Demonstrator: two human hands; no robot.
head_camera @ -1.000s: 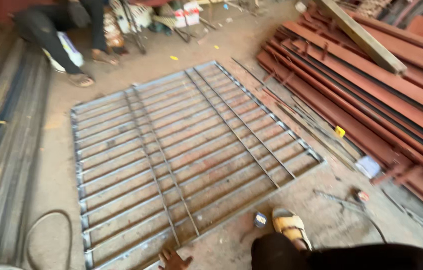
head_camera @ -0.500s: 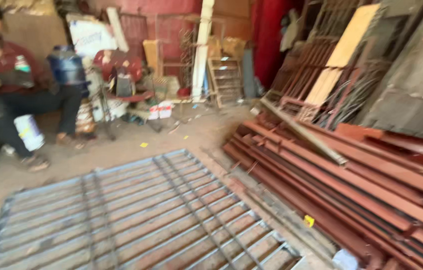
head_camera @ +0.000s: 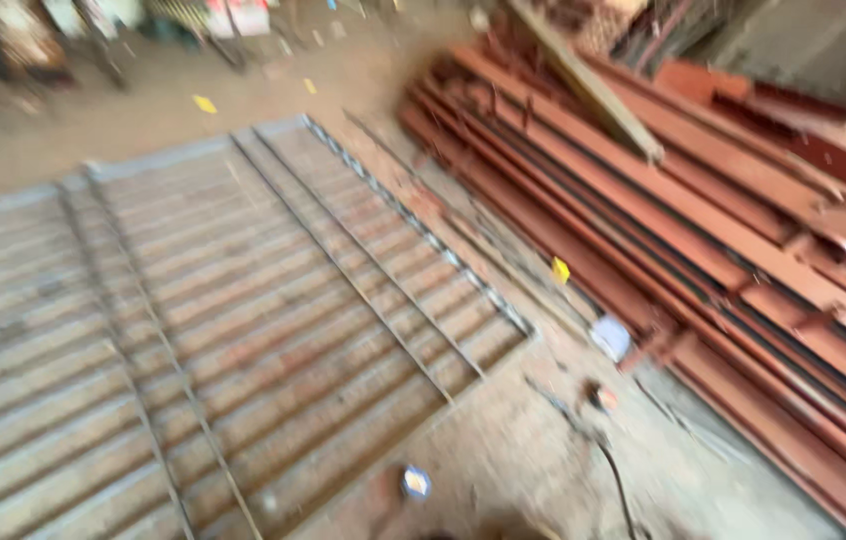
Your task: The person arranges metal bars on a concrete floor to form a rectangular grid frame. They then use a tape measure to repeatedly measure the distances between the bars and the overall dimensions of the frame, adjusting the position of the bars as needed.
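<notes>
Neither hand is showing in the blurred head view, so the state of the fingers cannot be told. A large flat grey metal grille of parallel bars (head_camera: 223, 330) is lying on the dusty earth floor (head_camera: 503, 460), filling the left and middle of the view, with thin cross rods running over it. Just off its lower edge a small blue and white round object (head_camera: 416, 483) is sitting on the floor. Past the right corner a small yellow tag (head_camera: 561, 270) and a pale crumpled scrap (head_camera: 611, 337) are lying near a stack of long rust-red steel beams (head_camera: 743, 260). A long pale wooden plank (head_camera: 591, 82) is resting slantwise across that stack. A thin dark cable (head_camera: 615, 480) is trailing over the floor. Another yellow scrap (head_camera: 205, 104) is lying beyond the grille's far edge.
</notes>
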